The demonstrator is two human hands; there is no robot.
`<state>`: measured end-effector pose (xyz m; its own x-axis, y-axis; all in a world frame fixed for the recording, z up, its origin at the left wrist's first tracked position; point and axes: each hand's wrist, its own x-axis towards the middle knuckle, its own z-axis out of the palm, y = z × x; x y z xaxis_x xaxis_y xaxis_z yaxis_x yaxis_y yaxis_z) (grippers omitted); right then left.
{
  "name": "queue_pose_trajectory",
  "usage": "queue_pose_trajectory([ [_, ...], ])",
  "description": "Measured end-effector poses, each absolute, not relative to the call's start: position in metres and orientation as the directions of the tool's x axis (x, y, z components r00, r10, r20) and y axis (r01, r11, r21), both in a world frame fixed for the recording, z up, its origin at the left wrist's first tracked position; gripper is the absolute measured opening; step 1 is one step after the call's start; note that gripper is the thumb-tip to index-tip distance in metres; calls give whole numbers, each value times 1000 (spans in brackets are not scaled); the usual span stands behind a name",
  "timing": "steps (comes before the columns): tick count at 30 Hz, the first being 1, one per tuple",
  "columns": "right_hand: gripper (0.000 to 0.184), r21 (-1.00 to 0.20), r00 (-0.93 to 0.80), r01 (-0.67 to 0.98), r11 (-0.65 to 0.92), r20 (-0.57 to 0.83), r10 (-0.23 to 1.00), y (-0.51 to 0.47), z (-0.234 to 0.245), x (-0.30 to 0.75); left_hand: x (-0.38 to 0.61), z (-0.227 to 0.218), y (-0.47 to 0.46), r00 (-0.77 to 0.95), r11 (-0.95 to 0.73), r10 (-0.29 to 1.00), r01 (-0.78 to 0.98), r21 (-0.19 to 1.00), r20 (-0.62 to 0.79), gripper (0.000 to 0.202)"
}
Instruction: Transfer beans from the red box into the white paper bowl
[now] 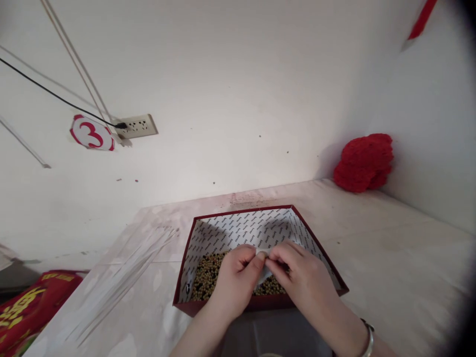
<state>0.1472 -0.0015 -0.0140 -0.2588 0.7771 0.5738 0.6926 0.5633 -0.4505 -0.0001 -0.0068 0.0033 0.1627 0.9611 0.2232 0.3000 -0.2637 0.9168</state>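
My left hand point(240, 280) and my right hand point(303, 272) meet above a dark red box point(245, 213) lined with white printed paper. Both hands are closed, thumbs and fingers pinching a small whitish, translucent piece point(265, 273); its exact kind does not show clearly. Under the hands, many small gold and black beads point(208, 275) cover part of the box floor. My wrists and palms hide some of the beads and the front rim.
A bundle of long thin white strips point(126, 280) lies left on the pale tablecloth point(390, 277). Red fluffy material point(366, 163) is heaped in the right corner. A power strip point(137, 126) with a black cable is on the wall. A red printed bag point(37, 307) sits lower left.
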Motion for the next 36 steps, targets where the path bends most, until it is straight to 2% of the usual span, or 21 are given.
queue_pose_trajectory([
  [7,17,-433,-284,692,578,572,769,-3,-14,147,0,4,-7,174,-248,963,264,932,206,37],
  [12,15,-466,-267,685,560,555,788,-4,-13,147,0,3,-8,159,-238,967,293,926,198,37],
  [16,16,-430,-295,684,590,576,762,-4,-13,145,0,4,-8,160,-226,969,295,928,186,36],
  [22,12,-507,-247,660,554,551,797,-4,-12,148,0,4,-7,158,-243,966,299,923,203,38],
  [27,12,-491,-272,661,568,548,791,-5,-11,144,0,4,-7,152,-226,970,287,931,189,38],
  [32,8,-540,-233,657,526,517,823,-5,-1,156,0,2,-8,128,-205,976,267,941,177,40],
  [34,9,-560,-273,634,534,484,831,-14,10,161,-1,0,-8,89,-175,983,232,957,159,41],
  [36,11,-564,-426,576,591,410,806,-29,21,161,-2,-3,-7,40,-131,991,152,980,127,40],
])
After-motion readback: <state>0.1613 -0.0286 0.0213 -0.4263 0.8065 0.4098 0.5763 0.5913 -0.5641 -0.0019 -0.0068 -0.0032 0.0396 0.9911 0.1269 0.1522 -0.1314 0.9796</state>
